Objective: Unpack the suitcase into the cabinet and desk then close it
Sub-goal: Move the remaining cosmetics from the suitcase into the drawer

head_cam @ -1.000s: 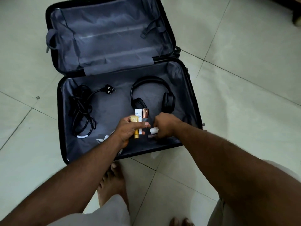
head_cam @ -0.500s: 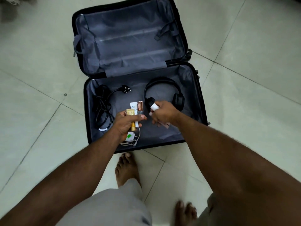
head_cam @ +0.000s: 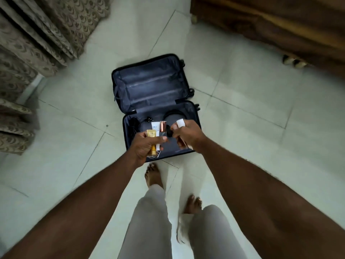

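The black suitcase (head_cam: 149,86) lies open on the tiled floor, its grey lining showing. Black headphones (head_cam: 172,114) and a coiled black cable (head_cam: 135,123) remain in its near half, partly hidden by my hands. My left hand (head_cam: 147,144) grips several small tubes: a yellow tube (head_cam: 151,134), a white tube (head_cam: 155,127) and a copper-capped tube (head_cam: 163,128). My right hand (head_cam: 188,134) holds a small bottle with a white cap (head_cam: 180,122) sticking out above my fingers. Both hands hover above the suitcase's near half.
A patterned curtain (head_cam: 37,34) hangs at the left. Dark wooden furniture (head_cam: 270,21) stands at the upper right, with something striped (head_cam: 294,61) under its edge. My bare feet and light trousers (head_cam: 149,221) are just behind the suitcase. Pale tiles surround it.
I have stood up, so the suitcase looks smaller and farther away. Both hands lifted out of it, still holding the tubes and the white-capped bottle.
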